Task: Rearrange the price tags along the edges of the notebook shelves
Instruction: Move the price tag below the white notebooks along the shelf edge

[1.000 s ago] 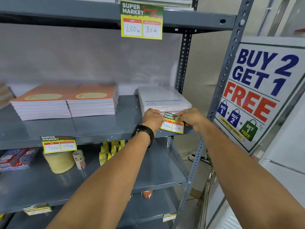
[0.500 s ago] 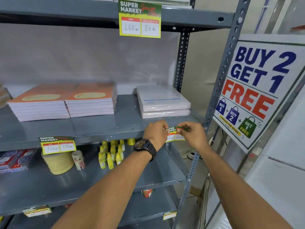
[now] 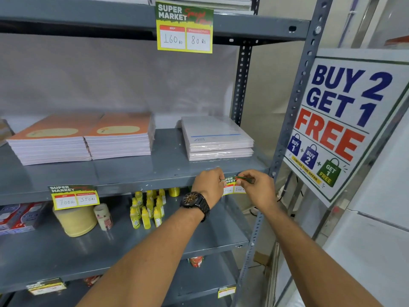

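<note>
A green and yellow price tag (image 3: 232,185) sits against the front edge of the grey notebook shelf (image 3: 137,181), below a stack of white notebooks (image 3: 218,138). My left hand (image 3: 209,181), with a black watch on its wrist, pinches the tag's left side. My right hand (image 3: 257,188) pinches its upper right corner, which is bent forward. Another tag marked 700 and 350 (image 3: 74,196) hangs on the same edge at the left. A larger tag marked 160 and 80 (image 3: 184,27) hangs from the shelf above. Two orange notebook stacks (image 3: 84,138) lie on the left.
Below stand yellow glue bottles (image 3: 147,209), a tan tape roll (image 3: 75,220) and red and blue boxes (image 3: 18,218). Lower edges carry two more tags (image 3: 226,291). A perforated upright (image 3: 294,103) bounds the shelf on the right, beside a "Buy 2 Get 1 Free" sign (image 3: 340,120).
Both hands brought the tag down from in front of the white notebooks to the shelf's front edge. Its top is now folded over at the edge.
</note>
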The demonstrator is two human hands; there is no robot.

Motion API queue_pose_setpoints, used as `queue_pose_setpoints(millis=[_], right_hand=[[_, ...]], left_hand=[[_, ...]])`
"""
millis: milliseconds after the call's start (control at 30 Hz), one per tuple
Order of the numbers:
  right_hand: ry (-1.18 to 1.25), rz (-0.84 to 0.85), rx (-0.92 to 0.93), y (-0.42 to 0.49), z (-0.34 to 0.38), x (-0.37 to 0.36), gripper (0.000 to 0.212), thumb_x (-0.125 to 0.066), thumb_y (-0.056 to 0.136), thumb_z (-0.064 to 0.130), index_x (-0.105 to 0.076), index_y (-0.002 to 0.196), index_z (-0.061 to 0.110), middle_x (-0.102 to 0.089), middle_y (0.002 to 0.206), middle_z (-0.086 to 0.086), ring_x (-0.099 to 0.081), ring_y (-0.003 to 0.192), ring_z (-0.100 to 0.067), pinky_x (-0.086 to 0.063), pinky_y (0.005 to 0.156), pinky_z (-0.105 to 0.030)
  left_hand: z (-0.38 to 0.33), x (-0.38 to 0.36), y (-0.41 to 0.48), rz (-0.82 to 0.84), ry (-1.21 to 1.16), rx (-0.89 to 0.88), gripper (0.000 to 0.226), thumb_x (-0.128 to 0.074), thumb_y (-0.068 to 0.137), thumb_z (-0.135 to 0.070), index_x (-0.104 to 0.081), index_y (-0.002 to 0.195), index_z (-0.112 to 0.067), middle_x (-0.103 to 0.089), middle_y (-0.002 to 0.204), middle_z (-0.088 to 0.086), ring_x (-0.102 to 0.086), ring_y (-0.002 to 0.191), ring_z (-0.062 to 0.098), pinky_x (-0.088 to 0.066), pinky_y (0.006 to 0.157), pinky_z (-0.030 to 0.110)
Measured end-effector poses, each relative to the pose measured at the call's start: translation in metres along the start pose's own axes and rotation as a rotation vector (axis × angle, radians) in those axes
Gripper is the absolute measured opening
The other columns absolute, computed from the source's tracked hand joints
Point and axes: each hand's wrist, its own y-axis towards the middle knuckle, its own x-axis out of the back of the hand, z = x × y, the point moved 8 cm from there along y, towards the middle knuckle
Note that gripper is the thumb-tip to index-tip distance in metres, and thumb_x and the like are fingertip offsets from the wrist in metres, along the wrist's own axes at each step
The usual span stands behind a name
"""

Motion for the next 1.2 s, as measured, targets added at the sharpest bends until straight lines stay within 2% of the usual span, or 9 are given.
queue_pose_setpoints(millis=[200, 467, 600, 767, 867, 933, 1033, 1100, 1200], right_hand=[[0.001, -0.020, 0.000, 0.002, -0.002, -0.003, 0.014, -0.077, 0.079, 0.011, -0.074, 0.082, 0.023, -0.072, 0.077, 0.015, -0.066, 0.075, 0.005, -0.051, 0.070, -0.016], [-0.008, -0.066, -0.021, 0.002, -0.004, -0.005, 0.021, -0.078, 0.078, 0.014, -0.066, 0.075, 0.031, -0.068, 0.074, 0.017, -0.063, 0.073, 0.006, -0.048, 0.062, -0.013], [-0.048, -0.118, -0.037, 0.007, -0.007, -0.001, 0.027, -0.083, 0.072, 0.020, -0.060, 0.072, 0.034, -0.063, 0.077, 0.015, -0.060, 0.072, 0.001, -0.049, 0.061, -0.022], [-0.269, -0.194, 0.080, 0.004, 0.008, 0.006, 0.026, -0.083, 0.070, 0.024, -0.063, 0.086, 0.028, -0.057, 0.091, 0.011, -0.051, 0.089, -0.017, -0.043, 0.079, -0.036], [-0.444, -0.185, 0.304, -0.012, 0.026, 0.001, 0.025, -0.071, 0.079, 0.015, -0.064, 0.101, 0.025, -0.062, 0.110, 0.006, -0.053, 0.106, -0.025, -0.036, 0.086, -0.036], [-0.511, -0.119, 0.434, -0.029, 0.030, -0.015, 0.036, -0.064, 0.084, 0.008, -0.063, 0.118, 0.018, -0.061, 0.129, 0.000, -0.050, 0.125, -0.027, -0.034, 0.101, -0.038], [-0.619, 0.038, 0.447, -0.052, 0.018, -0.045, 0.062, -0.057, 0.089, 0.007, -0.036, 0.147, 0.008, -0.033, 0.155, -0.007, -0.024, 0.146, -0.025, -0.019, 0.118, -0.046], [-0.663, 0.104, 0.399, -0.057, 0.008, -0.056, 0.075, -0.053, 0.087, 0.004, -0.015, 0.152, 0.007, -0.012, 0.161, -0.010, -0.006, 0.149, -0.025, -0.008, 0.119, -0.045], [-0.758, 0.162, 0.373, -0.056, 0.003, -0.065, 0.087, -0.050, 0.080, 0.002, 0.000, 0.152, 0.006, 0.005, 0.160, -0.012, 0.006, 0.148, -0.028, -0.003, 0.118, -0.049]], left_hand=[[0.000, 0.000, 0.003, 0.022, 0.064, -0.022, 0.007, -0.061, 0.088, -0.027, -0.059, 0.086, -0.020, -0.071, 0.084, 0.004, -0.061, 0.073, 0.025, -0.050, 0.061, 0.033], [-0.009, 0.001, 0.007, 0.038, 0.155, -0.075, 0.008, -0.054, 0.090, -0.023, -0.055, 0.090, -0.015, -0.069, 0.088, 0.010, -0.060, 0.074, 0.030, -0.049, 0.059, 0.036], [-0.014, 0.003, 0.006, 0.035, 0.225, -0.099, 0.008, -0.050, 0.090, -0.020, -0.053, 0.093, -0.013, -0.068, 0.087, 0.013, -0.060, 0.073, 0.033, -0.046, 0.055, 0.036], [-0.017, 0.003, 0.007, 0.029, 0.296, -0.099, 0.009, -0.050, 0.088, -0.018, -0.048, 0.095, -0.013, -0.067, 0.087, 0.015, -0.061, 0.074, 0.036, -0.042, 0.053, 0.036], [-0.016, 0.005, 0.006, -0.002, 0.344, -0.107, 0.018, -0.053, 0.089, -0.024, -0.047, 0.101, -0.013, -0.067, 0.090, 0.013, -0.063, 0.077, 0.035, -0.040, 0.054, 0.034], [-0.014, 0.008, 0.006, -0.027, 0.371, -0.109, 0.025, -0.056, 0.088, -0.031, -0.047, 0.104, -0.014, -0.068, 0.092, 0.012, -0.064, 0.081, 0.035, -0.039, 0.056, 0.035], [-0.012, 0.009, 0.007, -0.045, 0.373, -0.107, 0.029, -0.058, 0.087, -0.035, -0.047, 0.104, -0.014, -0.068, 0.093, 0.012, -0.065, 0.084, 0.036, -0.039, 0.058, 0.036], [-0.012, 0.008, 0.007, -0.044, 0.386, -0.113, 0.031, -0.058, 0.088, -0.035, -0.047, 0.107, -0.014, -0.068, 0.093, 0.012, -0.065, 0.083, 0.036, -0.039, 0.058, 0.036], [-0.012, 0.009, 0.007, -0.039, 0.405, -0.113, 0.028, -0.058, 0.089, -0.032, -0.046, 0.106, -0.014, -0.068, 0.092, 0.012, -0.065, 0.082, 0.036, -0.039, 0.057, 0.037]])
